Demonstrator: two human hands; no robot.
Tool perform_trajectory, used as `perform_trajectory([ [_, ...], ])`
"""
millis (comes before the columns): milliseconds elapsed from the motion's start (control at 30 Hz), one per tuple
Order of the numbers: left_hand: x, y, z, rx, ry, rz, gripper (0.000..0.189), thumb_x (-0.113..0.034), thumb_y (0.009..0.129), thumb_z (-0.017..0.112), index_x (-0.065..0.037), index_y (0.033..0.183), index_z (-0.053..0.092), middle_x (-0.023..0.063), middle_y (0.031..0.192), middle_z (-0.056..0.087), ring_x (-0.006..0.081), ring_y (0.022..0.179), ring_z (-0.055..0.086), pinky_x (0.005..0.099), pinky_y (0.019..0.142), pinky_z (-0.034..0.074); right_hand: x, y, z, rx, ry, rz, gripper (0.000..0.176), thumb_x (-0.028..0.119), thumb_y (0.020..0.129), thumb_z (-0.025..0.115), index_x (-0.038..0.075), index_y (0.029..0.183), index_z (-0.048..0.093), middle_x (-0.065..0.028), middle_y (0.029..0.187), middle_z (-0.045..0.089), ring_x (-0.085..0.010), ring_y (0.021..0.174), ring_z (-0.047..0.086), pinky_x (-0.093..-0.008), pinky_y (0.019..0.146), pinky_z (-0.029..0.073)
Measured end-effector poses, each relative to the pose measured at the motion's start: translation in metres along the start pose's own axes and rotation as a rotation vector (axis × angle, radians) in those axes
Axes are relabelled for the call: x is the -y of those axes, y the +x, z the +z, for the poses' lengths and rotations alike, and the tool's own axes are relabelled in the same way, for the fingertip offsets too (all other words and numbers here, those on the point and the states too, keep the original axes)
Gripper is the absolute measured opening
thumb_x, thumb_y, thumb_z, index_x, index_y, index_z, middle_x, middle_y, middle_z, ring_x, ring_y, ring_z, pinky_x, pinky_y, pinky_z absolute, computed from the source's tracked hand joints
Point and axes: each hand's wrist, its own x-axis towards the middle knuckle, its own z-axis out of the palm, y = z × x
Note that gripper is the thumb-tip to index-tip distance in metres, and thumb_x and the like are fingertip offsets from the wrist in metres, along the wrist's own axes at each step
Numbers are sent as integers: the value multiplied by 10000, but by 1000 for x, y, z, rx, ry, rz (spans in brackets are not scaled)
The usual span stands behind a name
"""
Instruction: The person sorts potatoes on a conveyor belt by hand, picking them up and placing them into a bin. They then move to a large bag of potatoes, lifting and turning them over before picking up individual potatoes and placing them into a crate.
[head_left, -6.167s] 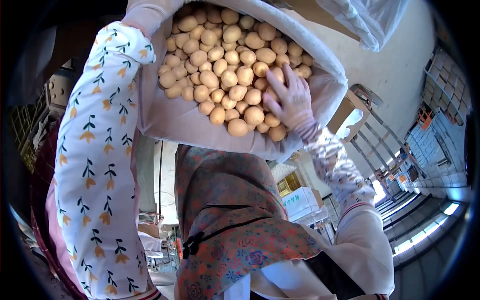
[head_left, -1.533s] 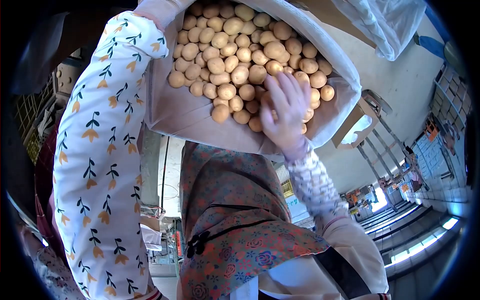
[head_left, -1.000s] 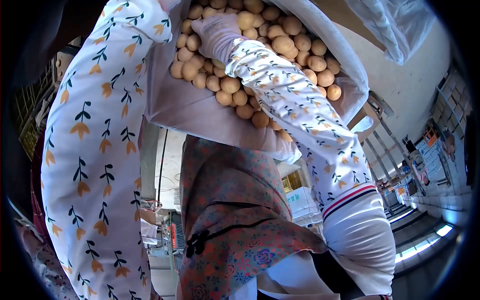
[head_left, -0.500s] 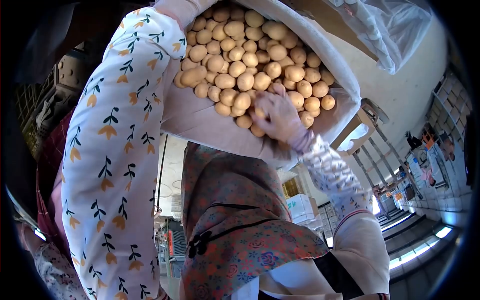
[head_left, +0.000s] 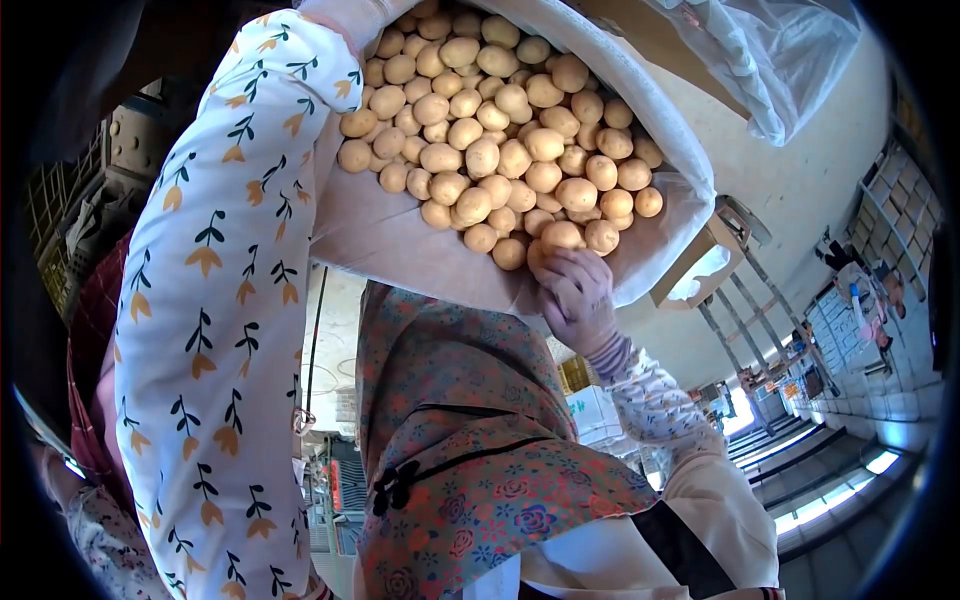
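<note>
Many round, yellow-brown potatoes (head_left: pixel 482 158) lie heaped in a white cloth-like liner (head_left: pixel 420 245) at the upper middle. At the heap's lower edge, my right hand (head_left: pixel 578 295) has its fingers curled together against a potato (head_left: pixel 562 236). What lies inside those fingers is hidden. The wrist part of my left hand (head_left: pixel 362 14) shows at the top left rim of the liner, by the potatoes; its fingers are out of sight.
Clear plastic film (head_left: pixel 775 60) hangs at the upper right over a cardboard edge. A metal rack (head_left: pixel 765 325) stands at the right, with stacked boxes (head_left: pixel 900 200) farther off. Another person's patterned sleeve (head_left: pixel 110 540) shows at the lower left.
My right hand has drawn back from within the heap to its lower edge, nearer my body. Several potatoes have shifted. The liner appears slightly farther left.
</note>
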Motion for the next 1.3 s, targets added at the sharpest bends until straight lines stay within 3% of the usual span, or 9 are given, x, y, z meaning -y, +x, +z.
perform_trajectory([
  [100, 0, 3, 1, 28, 8, -16, 479, -553, 698, 813, -109, 849, 719, 135, 881, 712, 334, 897, 686, 441, 800, 531, 3, 65, 7, -160, 70, -129, 353, 117, 799, 734, 72, 1146, 688, -118, 1154, 655, -339, 1121, 597, -488, 1022, 434],
  [200, -8, 1, -10, 54, -7, -38, 476, -550, 695, 818, -110, 849, 721, 138, 881, 713, 334, 897, 688, 439, 805, 530, 16, 146, 22, -96, -13, -139, 438, 306, 869, 680, 56, 1227, 653, -210, 1284, 581, -375, 1214, 535, -509, 1087, 360],
  [333, -5, -1, -9, 8, -53, -13, 477, -552, 694, 818, -109, 841, 722, 142, 872, 713, 335, 895, 691, 440, 816, 526, 18, 141, 70, 103, -242, -185, 522, 320, 837, 696, 104, 1302, 594, -136, 1331, 542, -287, 1302, 458, -597, 1130, 281],
  [567, -4, 3, -4, 35, -39, -15, 473, -551, 705, 807, -116, 866, 717, 142, 912, 717, 327, 930, 684, 438, 836, 522, 12, 144, 20, 439, -101, -2, 393, 311, 869, 652, 95, 1198, 644, -94, 915, 659, -278, 980, 611, -414, 1016, 412],
  [667, 0, 4, -1, 61, -53, -18, 467, -552, 715, 797, -116, 863, 716, 142, 910, 712, 334, 925, 683, 443, 839, 525, 9, 209, 47, -177, -129, -304, 345, 315, 840, 688, 100, 1106, 647, -96, 1066, 615, -272, 1072, 580, -449, 981, 416],
  [767, 0, 4, -1, 66, -55, -8, 458, -543, 718, 798, -115, 860, 717, 141, 906, 710, 334, 920, 684, 444, 831, 528, -9, 281, 79, -24, -378, -40, 617, 396, 874, 640, 85, 1395, 529, -166, 1419, 522, -323, 1346, 449, -542, 1126, 322],
  [900, 1, 5, 0, 40, -63, -9, 456, -539, 728, 793, -109, 859, 718, 137, 907, 712, 332, 924, 686, 440, 828, 533, -7, 280, 90, 166, -510, 5, 666, 441, 875, 634, 82, 1424, 514, -123, 1506, 447, -302, 1414, 365, -544, 1157, 265],
  [1133, -5, 6, -2, 135, -62, -38, 443, -532, 746, 784, -114, 882, 725, 128, 929, 719, 324, 936, 690, 438, 839, 538, 6, 186, 74, 223, -263, -22, 458, 356, 843, 668, 79, 1205, 624, -127, 1236, 609, -276, 1200, 557, -474, 1022, 421],
  [1300, -6, 7, -2, 135, -55, -50, 438, -524, 735, 793, -117, 883, 725, 134, 937, 719, 326, 938, 690, 437, 835, 538, 5, 273, 64, -59, -354, -111, 367, 348, 867, 684, 86, 1123, 659, -115, 1103, 645, -280, 1088, 596, -445, 998, 427],
])
